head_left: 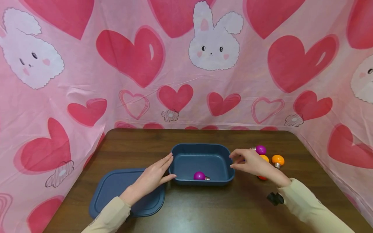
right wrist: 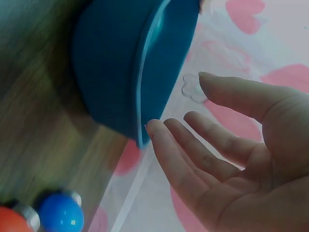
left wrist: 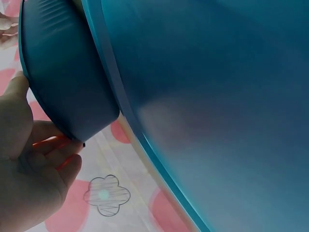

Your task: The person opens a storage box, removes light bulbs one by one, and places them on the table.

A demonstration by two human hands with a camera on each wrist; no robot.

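A dark blue rectangular box (head_left: 201,183) stands uncovered on the table, with a purple light bulb (head_left: 199,175) lying inside near its front wall. At the box's left end, my left hand (head_left: 155,173) touches the wall with fairly straight fingers and thumb spread apart. My right hand (head_left: 252,163) hovers by the right rim, fingers loosely bent and thumb apart. Nothing lies between those fingers in the right wrist view. Whether a fingertip touches the rim cannot be told. The matching blue lid (head_left: 113,191) lies flat to the left, partly beneath my left forearm.
Several bulbs lie right of the box, partly behind my right hand: purple (head_left: 260,149), orange (head_left: 278,160), yellow-orange (head_left: 264,158), red (head_left: 262,178) and blue (right wrist: 62,212). A small black object (head_left: 275,198) shows at my right sleeve. Pink heart-patterned cloth (head_left: 175,74) hangs behind the table.
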